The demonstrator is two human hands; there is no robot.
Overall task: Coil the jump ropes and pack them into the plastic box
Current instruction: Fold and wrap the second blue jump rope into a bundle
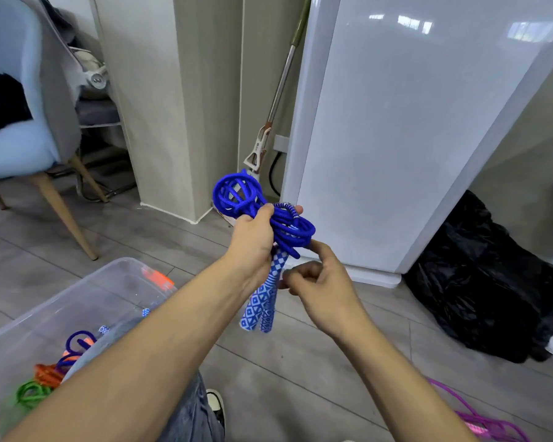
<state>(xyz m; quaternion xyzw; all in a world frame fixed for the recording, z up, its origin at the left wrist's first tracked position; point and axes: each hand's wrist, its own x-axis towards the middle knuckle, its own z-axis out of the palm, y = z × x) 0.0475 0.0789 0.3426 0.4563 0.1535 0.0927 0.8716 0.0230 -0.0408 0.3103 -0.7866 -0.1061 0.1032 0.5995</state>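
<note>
A blue jump rope (237, 194) is bundled into loops, with its two blue-and-white patterned handles (262, 306) hanging downward side by side. My left hand (253, 244) is closed around the bundle at the top of the handles. My right hand (320, 277) sits just right of the handles, its index finger touching the lower loops and its other fingers curled near the handles. The clear plastic box (87, 285) stands on the floor at lower left, holding coiled purple, orange and green ropes (50, 371). A loose purple-pink rope (489, 421) lies on the floor at lower right.
A light blue chair (20, 122) with wooden legs stands at far left. A tall white appliance (406, 129) fills the right, with a mop (268, 122) leaning beside it. A black plastic bag (479, 282) lies at the right. My shoe (216, 405) shows below.
</note>
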